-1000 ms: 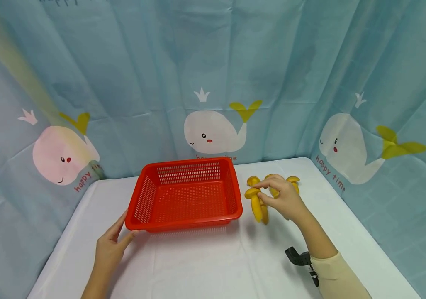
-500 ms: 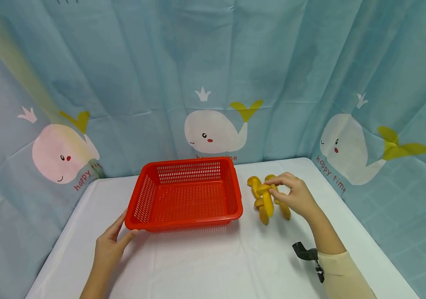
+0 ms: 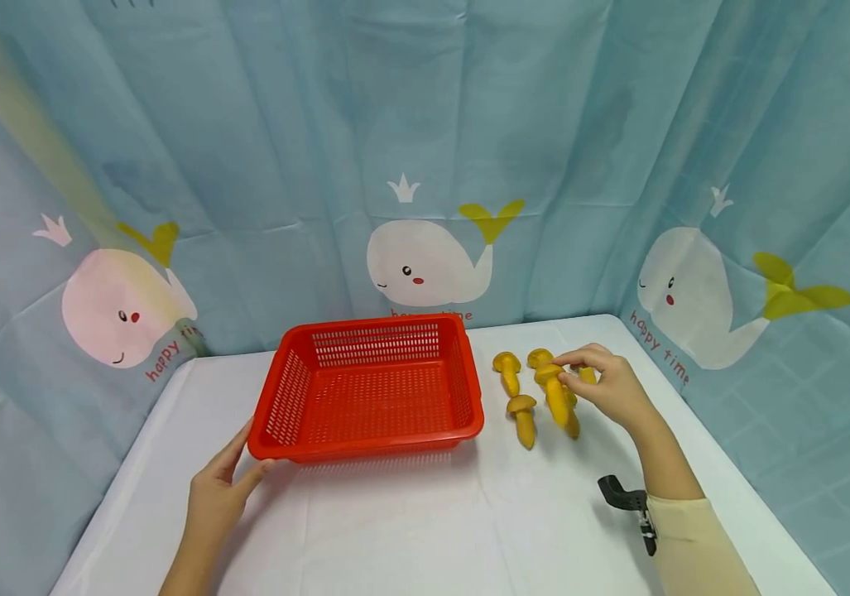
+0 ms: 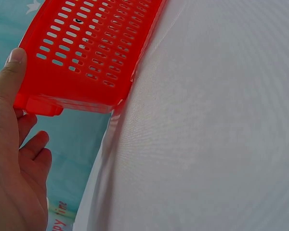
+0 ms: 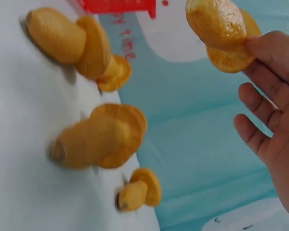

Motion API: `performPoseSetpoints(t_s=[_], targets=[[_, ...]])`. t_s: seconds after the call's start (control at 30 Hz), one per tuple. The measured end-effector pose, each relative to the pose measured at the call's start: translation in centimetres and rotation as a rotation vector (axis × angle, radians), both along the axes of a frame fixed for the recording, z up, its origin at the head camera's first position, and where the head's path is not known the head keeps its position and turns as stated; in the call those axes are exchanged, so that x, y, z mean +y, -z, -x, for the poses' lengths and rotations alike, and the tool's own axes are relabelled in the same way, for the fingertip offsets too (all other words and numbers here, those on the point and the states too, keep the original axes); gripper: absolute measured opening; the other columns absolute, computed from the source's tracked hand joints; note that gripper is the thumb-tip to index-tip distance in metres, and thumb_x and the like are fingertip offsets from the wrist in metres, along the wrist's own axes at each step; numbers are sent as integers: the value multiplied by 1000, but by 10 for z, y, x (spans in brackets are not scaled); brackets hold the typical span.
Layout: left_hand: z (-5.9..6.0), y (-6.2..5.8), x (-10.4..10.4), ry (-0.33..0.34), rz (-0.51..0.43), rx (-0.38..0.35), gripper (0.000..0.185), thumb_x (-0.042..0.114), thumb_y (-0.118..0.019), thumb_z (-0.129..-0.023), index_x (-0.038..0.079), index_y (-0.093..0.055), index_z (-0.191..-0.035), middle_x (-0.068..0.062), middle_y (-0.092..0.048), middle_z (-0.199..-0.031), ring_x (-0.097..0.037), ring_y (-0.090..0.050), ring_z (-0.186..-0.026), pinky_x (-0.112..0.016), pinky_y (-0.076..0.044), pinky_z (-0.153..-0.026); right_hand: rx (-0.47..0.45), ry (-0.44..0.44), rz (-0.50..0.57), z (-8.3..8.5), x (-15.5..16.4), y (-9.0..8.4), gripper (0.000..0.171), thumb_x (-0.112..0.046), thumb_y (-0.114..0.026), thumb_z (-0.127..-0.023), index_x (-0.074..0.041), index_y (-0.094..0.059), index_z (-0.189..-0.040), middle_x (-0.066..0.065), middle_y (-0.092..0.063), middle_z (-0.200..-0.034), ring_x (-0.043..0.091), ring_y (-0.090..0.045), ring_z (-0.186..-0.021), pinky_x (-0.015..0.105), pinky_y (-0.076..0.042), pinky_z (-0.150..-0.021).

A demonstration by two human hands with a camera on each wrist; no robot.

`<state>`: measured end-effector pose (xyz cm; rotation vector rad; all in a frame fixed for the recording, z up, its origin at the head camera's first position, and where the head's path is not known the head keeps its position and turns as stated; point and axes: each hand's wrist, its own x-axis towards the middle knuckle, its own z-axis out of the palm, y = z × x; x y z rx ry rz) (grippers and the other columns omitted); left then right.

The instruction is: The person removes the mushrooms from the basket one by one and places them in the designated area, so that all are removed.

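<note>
A red plastic basket [image 3: 376,448] with slotted sides stands left of centre on the white table in the head view. My left hand [image 3: 216,498] holds its near left corner; in the left wrist view the thumb [image 4: 12,72] lies against the outer wall, other fingers below the rim. My right hand [image 3: 613,391] pinches a yellow toy mushroom [image 3: 556,403] between thumb and fingertips, near its cap, with the stem hanging down. That mushroom [image 5: 214,21] shows glossy in the right wrist view. Beneath it another mushroom [image 3: 573,424] is partly hidden.
Several more yellow mushrooms lie right of the basket, among them a back left one [image 3: 508,374], a front one [image 3: 523,422] and one [image 3: 588,375] partly behind the right hand. A light blue whale-print curtain [image 3: 559,165] surrounds the white table [image 3: 395,530].
My right hand has moved to the right with the mushroom in its fingers, away from the basket, uncovering mushrooms on the left of the group. The left hand and basket stay put.
</note>
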<state>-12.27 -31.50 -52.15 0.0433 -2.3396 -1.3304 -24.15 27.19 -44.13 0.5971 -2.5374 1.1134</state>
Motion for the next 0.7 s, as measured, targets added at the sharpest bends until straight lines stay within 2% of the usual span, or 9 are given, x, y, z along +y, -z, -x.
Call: performPoseSetpoints(t_s=[0.13, 0.33, 0.5, 0.7], targets=[[0, -1, 0, 1, 2, -1, 75, 5, -83, -84, 21, -53, -151, -5, -55, -152, 13, -45, -134, -4, -39, -101, -29, 36, 1, 3, 10, 4, 19, -19, -76, -95, -20, -78, -114, -1, -71, -109, 11, -56, -97, 13, -48, -81], [0, -4, 2, 9, -16, 10, 74, 3, -82, -84, 19, -53, -150, -6, -55, -152, 13, -45, -134, -5, -39, -102, -70, 75, 10, 9, 22, 12, 19, -18, -75, -95, -20, -77, -115, 1, -70, -110, 24, -55, -101, 17, -48, -79], [0, -4, 2, 14, -18, 11, 74, 3, -82, -85, 17, -53, -151, -7, -54, -153, 13, -44, -135, -3, -38, -102, -74, 86, -2, 13, 34, 20, 21, -21, -75, -96, -17, -77, -116, 3, -70, -112, 21, -54, -102, 20, -45, -83], [-1, -4, 3, -20, 3, -25, 74, 9, -83, -86, 23, -52, -151, -4, -54, -152, 14, -44, -134, -2, -37, -101, -77, 101, -13, 14, 49, 28, 22, -22, -75, -96, -13, -77, -115, 10, -71, -110, 21, -55, -101, 25, -44, -83]])
